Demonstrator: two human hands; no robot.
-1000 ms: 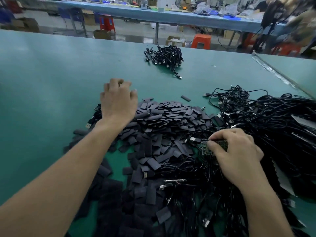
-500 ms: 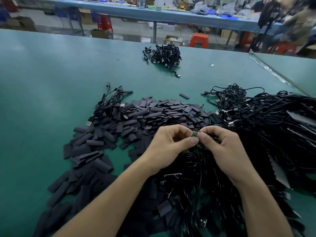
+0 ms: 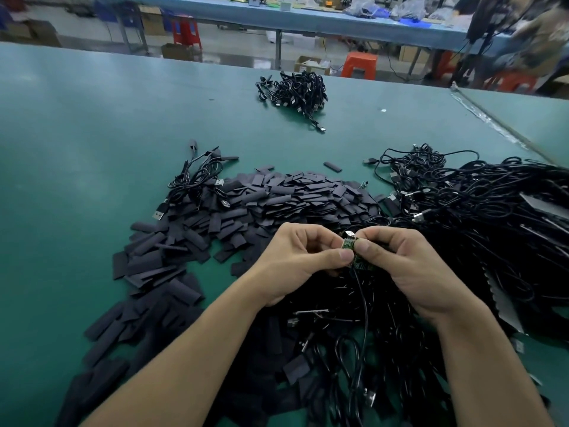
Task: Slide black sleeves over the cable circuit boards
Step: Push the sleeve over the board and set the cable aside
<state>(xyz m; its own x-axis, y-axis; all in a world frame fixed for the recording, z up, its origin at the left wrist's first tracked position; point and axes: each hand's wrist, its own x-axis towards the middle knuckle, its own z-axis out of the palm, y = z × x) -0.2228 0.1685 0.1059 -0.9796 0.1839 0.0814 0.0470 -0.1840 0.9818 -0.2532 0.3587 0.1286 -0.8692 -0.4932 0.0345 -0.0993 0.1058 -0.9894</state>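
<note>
Hands meet low over green bench [image 3: 77, 149], above heap of black sleeves [image 3: 277, 198]. Left hand [image 3: 295, 260] and right hand [image 3: 400, 266] both pinch small green circuit board [image 3: 354, 255] on cable [image 3: 365, 303] end; grip narrow. No sleeve visibly on board yet. Likely step: lining up board. Next: feed sleeve squarely over tip.

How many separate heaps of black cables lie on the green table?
3: a small heap at the far middle, a small bunch at the left edge of the sleeve pile, and the large heap at right, spreading toward the near edge. Sleeves may hide more.
</note>
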